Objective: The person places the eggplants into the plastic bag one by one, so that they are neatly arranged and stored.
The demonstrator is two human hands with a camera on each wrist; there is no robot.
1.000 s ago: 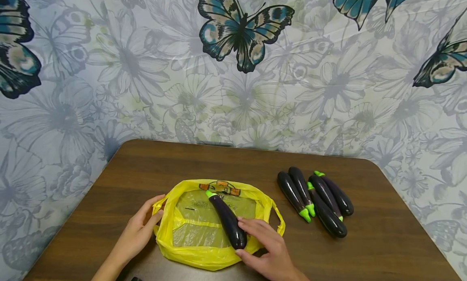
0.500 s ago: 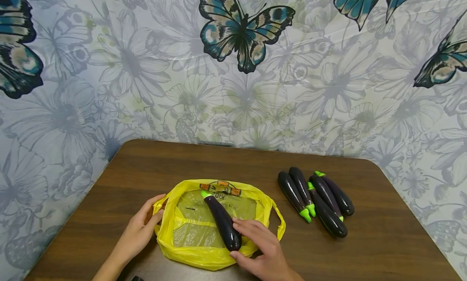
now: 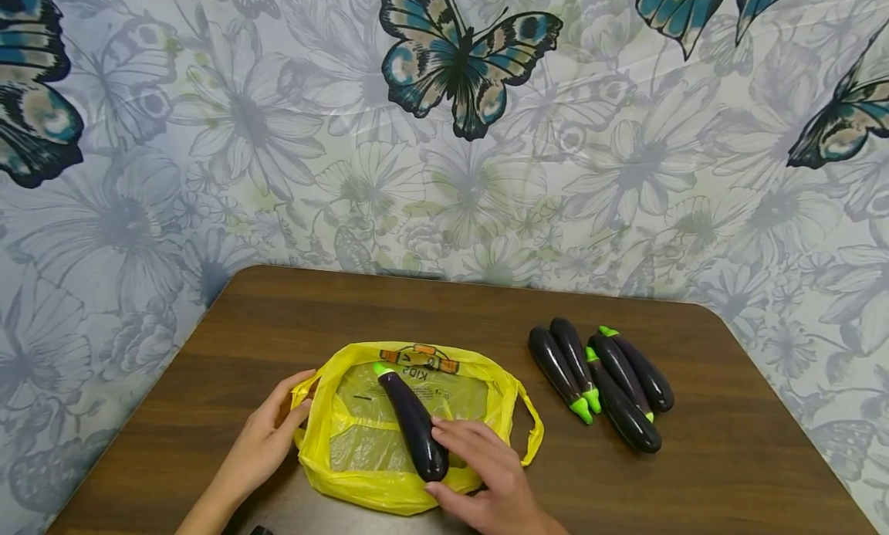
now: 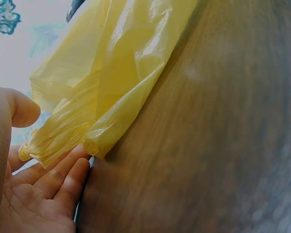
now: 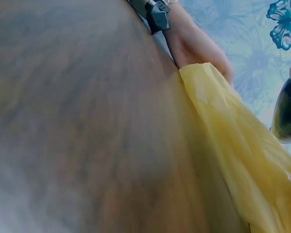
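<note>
The pale wall covering (image 3: 278, 203) is the largest thing, faintly wrinkled and printed with grey flowers and big teal-and-black butterflies. Before it spreads the table (image 3: 312, 307), a brown wood-grain top with rounded far corners and a paler sheen at the near edge. Left of centre on it sits the bag (image 3: 375, 492), thin yellow plastic, crinkled and glossy, its wide mouth facing up; the rim is bunched into folds, a handle loops out at the right, and an orange-brown print with upside-down lettering shows inside the far side. The right hand (image 3: 496, 469) comes in from the near right, thumb on the near side and fingertips on the right flank, pinching an eggplant (image 3: 407, 421). The left hand (image 3: 262, 435) reaches in from the near left to the bag's left handle, fingers fairly straight and touching the gathered plastic, thumb standing apart. Well to the right, five more eggplants (image 3: 620, 406) lie side by side on the wood, smooth, shiny, purple-black and club-shaped, green stems pointing variously near and far. The pinched one slants over the bag's mouth, green stem (image 3: 382, 368) toward the far left, rounded end toward the near right. Smallest is a black object (image 3: 261, 530) at the near edge, mostly cut off.
</note>
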